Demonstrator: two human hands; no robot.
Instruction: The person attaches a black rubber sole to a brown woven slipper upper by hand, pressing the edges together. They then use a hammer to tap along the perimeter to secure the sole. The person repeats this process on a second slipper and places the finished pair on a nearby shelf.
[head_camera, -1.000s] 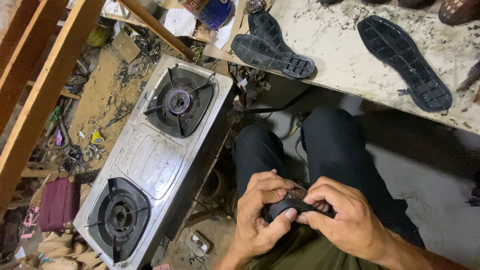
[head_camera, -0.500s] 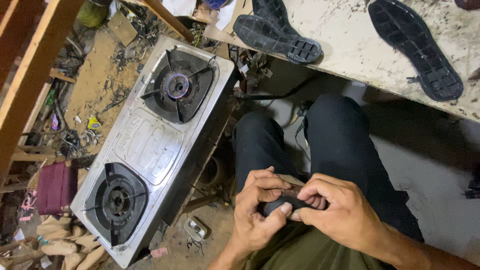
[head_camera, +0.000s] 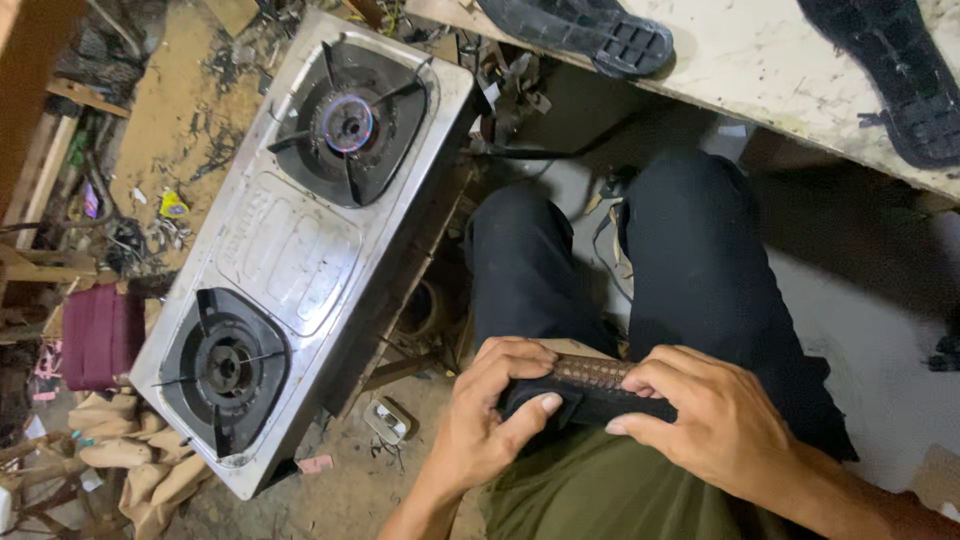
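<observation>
Both hands hold one dark shoe part (head_camera: 590, 390), black with a brown ridged strip along its top, over my lap. My left hand (head_camera: 490, 420) wraps its left end, thumb pressed on the black side. My right hand (head_camera: 710, 425) covers its right end from above, fingers curled over the edge. My legs in black trousers (head_camera: 690, 260) stretch out below.
A steel two-burner gas stove (head_camera: 300, 250) lies at the left, its far burner (head_camera: 348, 122) lit with a small blue flame. A pale worktable (head_camera: 780, 70) at the top carries two black shoe soles (head_camera: 600, 35). Scraps, cloth and wood litter the dirt floor.
The view has shifted, so the stove and table sit higher in frame. My hands have turned the shoe part; its brown ridged strip now shows between them.
</observation>
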